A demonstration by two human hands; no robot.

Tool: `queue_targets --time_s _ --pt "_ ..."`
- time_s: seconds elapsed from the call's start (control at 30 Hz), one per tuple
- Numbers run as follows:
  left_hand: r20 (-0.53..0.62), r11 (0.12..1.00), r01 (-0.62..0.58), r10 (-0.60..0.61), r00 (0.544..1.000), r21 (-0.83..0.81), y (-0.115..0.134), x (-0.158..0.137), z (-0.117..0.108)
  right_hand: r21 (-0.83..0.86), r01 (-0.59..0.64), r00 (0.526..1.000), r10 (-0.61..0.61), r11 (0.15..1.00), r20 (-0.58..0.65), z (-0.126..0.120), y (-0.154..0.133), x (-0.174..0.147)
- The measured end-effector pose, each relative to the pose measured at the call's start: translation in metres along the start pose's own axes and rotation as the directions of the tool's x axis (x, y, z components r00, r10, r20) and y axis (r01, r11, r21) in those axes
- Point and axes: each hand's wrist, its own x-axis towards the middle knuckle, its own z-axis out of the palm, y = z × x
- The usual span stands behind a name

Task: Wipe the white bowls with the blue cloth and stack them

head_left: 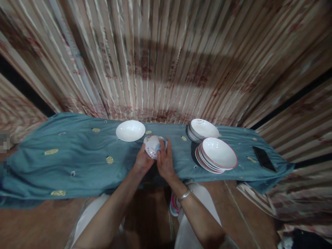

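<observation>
A small white bowl (150,146) with a pink and grey printed pattern is held tilted over the near middle of the table, its patterned outside showing. My left hand (144,160) grips it from the left and below, fingers partly hidden behind it. On its right side, my right hand (165,162) presses a light-blue cloth (163,144) to the surface; the fingers cover most of the cloth. Left of the held bowl, a plain white dish (130,131) rests on the tablecloth.
A teal tablecloth (85,162) with yellow motifs covers the long table. At right stand a stack of red-rimmed bowls (219,154) and, behind it, a stack of white bowls (204,129). A black phone (264,158) lies farther right. A pleated curtain (160,69) hangs behind.
</observation>
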Motion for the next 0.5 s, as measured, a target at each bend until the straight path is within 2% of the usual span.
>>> queue_targets --time_s 0.23,0.5 --pt "-0.042 0.999 -0.011 0.013 0.999 0.051 -0.008 -0.008 0.007 -0.156 0.209 0.978 -0.202 0.966 0.058 -0.012 -0.009 0.014" --pt "-0.012 0.986 -0.002 0.004 1.0 0.169 -0.017 -0.016 0.0 -0.196 0.195 0.98 -0.184 0.961 0.074 -0.023 -0.022 0.026"
